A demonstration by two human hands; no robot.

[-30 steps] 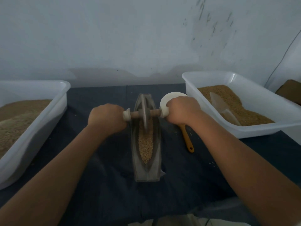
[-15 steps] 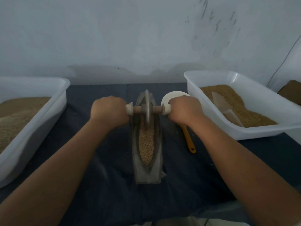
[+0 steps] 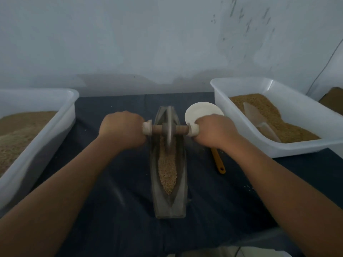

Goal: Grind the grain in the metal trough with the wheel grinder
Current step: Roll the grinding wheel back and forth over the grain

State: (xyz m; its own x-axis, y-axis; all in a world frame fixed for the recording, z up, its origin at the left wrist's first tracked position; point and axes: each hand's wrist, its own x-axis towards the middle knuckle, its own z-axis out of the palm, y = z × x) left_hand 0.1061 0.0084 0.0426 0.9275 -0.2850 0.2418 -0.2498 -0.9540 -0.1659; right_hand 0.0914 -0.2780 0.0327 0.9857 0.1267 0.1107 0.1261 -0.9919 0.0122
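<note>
A long boat-shaped metal trough (image 3: 182,191) lies lengthwise on the dark cloth in the middle, with tan grain (image 3: 167,171) heaped along its groove. The wheel grinder (image 3: 168,129) stands upright in the groove near the trough's far end, its wooden axle crossing above the rims. My left hand (image 3: 122,129) grips the left axle handle. On the other side my right hand (image 3: 213,131) grips the right handle. Both fists hide the handle ends.
A white plastic tub (image 3: 46,130) of grain sits at the left. Another white tub (image 3: 297,147) at the right holds grain and a clear scoop (image 3: 259,121). A white ladle with an orange handle (image 3: 219,162) lies right of the trough. A pale wall stands behind.
Both hands have pushed the wheel a little farther along the trough, away from me, then held near the far end. The grain heap looks unchanged.
</note>
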